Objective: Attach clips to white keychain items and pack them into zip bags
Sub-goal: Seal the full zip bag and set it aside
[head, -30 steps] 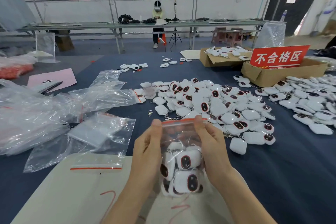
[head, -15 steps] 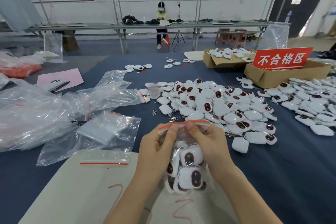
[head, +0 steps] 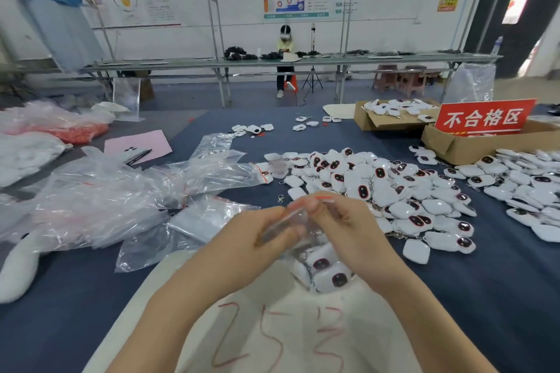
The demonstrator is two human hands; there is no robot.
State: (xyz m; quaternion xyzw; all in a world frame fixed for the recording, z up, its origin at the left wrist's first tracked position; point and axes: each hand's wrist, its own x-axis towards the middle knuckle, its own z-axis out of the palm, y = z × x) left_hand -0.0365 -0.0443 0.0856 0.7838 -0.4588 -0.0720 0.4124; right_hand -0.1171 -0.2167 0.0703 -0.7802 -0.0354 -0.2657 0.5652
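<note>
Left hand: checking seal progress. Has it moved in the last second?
Yes: the left hand shifted right, toward the keychain pile, meeting the right hand on the zip bag.

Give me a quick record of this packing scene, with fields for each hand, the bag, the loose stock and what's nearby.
left hand: pinches the top of the zip bag
right hand: pinches the same red-lined top edge
bag contents: packed keychains bunched at the bottom, above the pale board
seal: cannot tell if closed
loose keychains: big pile on the blue table, right of the hands
nearby: empty bags at left; cardboard box with red sign far right
</note>
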